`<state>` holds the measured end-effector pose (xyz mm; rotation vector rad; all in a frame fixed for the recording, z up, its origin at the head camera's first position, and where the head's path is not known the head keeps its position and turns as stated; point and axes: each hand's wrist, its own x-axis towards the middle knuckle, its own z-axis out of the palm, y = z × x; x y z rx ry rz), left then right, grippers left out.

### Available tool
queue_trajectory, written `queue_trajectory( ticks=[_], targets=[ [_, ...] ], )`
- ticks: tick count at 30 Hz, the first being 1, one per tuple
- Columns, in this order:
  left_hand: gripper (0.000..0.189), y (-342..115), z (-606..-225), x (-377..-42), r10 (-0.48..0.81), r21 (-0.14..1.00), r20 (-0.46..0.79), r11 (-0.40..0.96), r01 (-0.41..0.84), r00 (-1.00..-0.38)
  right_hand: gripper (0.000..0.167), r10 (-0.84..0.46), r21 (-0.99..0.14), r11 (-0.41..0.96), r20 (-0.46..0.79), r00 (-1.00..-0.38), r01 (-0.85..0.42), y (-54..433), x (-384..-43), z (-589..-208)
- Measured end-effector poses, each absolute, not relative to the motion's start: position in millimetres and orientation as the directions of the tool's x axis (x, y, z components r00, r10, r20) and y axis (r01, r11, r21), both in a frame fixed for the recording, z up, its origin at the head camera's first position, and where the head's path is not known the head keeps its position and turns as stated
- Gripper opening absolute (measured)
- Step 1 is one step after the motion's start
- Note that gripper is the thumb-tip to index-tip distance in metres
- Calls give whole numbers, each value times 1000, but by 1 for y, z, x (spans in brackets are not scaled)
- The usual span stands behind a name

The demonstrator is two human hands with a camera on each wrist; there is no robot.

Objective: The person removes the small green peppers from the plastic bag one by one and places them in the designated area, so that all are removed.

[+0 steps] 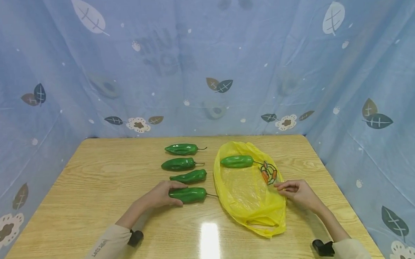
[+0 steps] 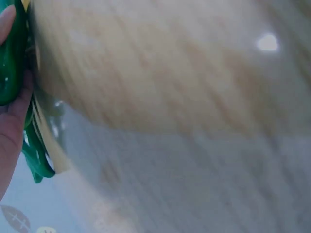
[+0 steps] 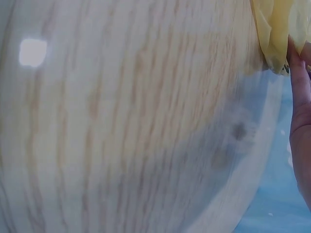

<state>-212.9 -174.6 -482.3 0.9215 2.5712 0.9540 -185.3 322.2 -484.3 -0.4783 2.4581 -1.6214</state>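
Note:
My left hand [image 1: 163, 194] grips the blunt end of the nearest long green pepper [image 1: 191, 195], thumb on the near side and fingers on the far side. The left wrist view catches that pepper [image 2: 10, 60] at its left edge, between thumb and fingers. My right hand [image 1: 297, 192] pinches the right rim of a yellow plastic bag [image 1: 228, 200], which lies spread on the table. In the right wrist view the fingers [image 3: 300, 82] touch the bag's yellow film [image 3: 274, 34]. Another green pepper [image 1: 237, 161] lies at the bag's far part, its stem beside a printed orange-and-green pattern [image 1: 268, 173].
Behind the gripped pepper lie three more green peppers in a column: a near one [image 1: 189, 176], a middle one [image 1: 178, 164] and a far one [image 1: 181, 149]. All rest on the wooden table [image 1: 108, 168]. A blue patterned curtain [image 1: 191, 68] surrounds its back and sides.

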Motion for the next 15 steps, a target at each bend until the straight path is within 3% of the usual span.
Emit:
queue_trajectory(
  ticks=[10, 15],
  targets=[
    [70, -177, -474, -210, 610, 679, -37, 596, 428, -791, 17, -344, -918, 358, 41, -938, -172, 325, -184, -485],
    [61, -182, -465, -207, 587, 736, -26, 559, 382, -809, 17, -337, -917, 363, 35, -941, -164, 324, -184, -484]
  ],
)
